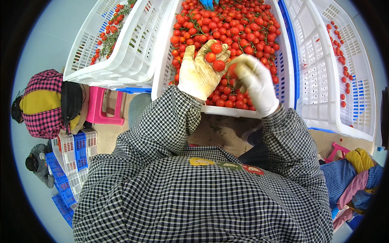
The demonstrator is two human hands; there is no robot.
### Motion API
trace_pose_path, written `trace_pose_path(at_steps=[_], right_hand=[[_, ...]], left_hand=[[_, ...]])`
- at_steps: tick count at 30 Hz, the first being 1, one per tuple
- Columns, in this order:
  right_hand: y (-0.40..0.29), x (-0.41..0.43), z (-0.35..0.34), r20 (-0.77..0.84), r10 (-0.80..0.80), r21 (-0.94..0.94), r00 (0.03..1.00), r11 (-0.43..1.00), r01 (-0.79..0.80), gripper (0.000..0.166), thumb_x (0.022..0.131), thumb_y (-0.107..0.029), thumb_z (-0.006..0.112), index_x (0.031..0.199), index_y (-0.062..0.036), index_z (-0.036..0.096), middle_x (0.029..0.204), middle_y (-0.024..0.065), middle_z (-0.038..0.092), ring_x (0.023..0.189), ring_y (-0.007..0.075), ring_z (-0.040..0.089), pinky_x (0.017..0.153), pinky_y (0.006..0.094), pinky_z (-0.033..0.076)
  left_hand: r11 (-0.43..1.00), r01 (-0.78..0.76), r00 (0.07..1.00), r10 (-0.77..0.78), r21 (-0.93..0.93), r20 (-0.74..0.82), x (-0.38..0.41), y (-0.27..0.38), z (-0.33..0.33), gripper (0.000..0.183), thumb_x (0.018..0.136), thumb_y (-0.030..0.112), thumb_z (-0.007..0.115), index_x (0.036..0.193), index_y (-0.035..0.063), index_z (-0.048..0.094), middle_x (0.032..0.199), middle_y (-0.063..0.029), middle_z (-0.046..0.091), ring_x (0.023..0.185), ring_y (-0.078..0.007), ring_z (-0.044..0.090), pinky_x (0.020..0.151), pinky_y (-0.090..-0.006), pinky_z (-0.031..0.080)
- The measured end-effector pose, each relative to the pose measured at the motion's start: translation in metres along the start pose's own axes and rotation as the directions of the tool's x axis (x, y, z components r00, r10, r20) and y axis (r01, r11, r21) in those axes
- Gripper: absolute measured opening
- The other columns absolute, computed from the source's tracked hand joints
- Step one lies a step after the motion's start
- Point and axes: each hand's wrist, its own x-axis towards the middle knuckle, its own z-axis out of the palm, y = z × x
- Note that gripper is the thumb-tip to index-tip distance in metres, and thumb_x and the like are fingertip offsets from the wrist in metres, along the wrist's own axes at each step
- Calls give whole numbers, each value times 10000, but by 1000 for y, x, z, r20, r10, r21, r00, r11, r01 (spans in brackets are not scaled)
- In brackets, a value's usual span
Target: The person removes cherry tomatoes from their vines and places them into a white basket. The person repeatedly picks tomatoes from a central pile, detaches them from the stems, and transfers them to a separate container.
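Observation:
A white plastic crate (160, 82) full of loose red cherry tomatoes (226, 27), some on green stems, lies before me. Over its near part is my left hand (203, 68) in a stained white glove, palm up, with several cherry tomatoes (218, 65) resting on the palm and fingers. Close by on the right, my right hand (253, 82), also gloved, is blurred by motion; its fingers are curled beside a blurred red tomato (232, 70). Whether it grips that tomato is not clear.
White crates stand at left (106, 69) and right (334, 100), with tomatoes and, at left, green stems. A blue-gloved hand (208, 3) reaches in at the far end. Other people (42, 103) are at both sides. Pink stools (104, 106) and stacked crates (65, 173) stand behind.

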Motion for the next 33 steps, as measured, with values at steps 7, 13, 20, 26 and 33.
trace_pose_path(at_steps=[7,13,20,26,33], right_hand=[[24,9,9,-111,-164,-419,980,902,103,283,753,-152,708,978,-27,591,836,57,623,761,115,572,721,279,483],[27,10,-8,-8,176,402,984,902,-158,247,861,-239,616,983,-24,624,907,9,628,756,85,576,573,220,460],[26,9,-13,138,263,739,955,615,-276,347,883,-294,560,1115,-36,557,996,56,620,784,158,610,545,273,491],[17,12,-12,-42,205,320,978,930,-181,267,885,-254,574,1053,-47,579,938,38,632,759,131,595,573,250,478],[9,12,-5,-183,-273,-367,944,910,192,245,868,-175,575,1033,2,535,887,73,611,827,135,568,756,268,462]], left_hand=[[998,58,998,-59,33,17,-7,-7,7,637,934,520,226,1337,43,353,1361,-199,387,1223,-328,416,1010,-430,361],[995,29,999,-25,-98,40,-8,-4,8,639,930,524,237,1337,45,354,1374,-198,370,1242,-315,397,1051,-415,315],[995,37,998,-31,-97,60,-11,-1,9,640,931,515,249,1362,47,313,1382,-207,353,1257,-344,370,1063,-447,288],[996,39,999,-37,-86,16,-11,-1,13,646,924,534,241,1334,47,350,1335,-213,401,1205,-355,417,1028,-513,308],[991,111,994,-111,-75,3,-14,-9,15,681,909,573,200,1308,54,389,1307,-192,434,1181,-354,437,996,-534,327]])
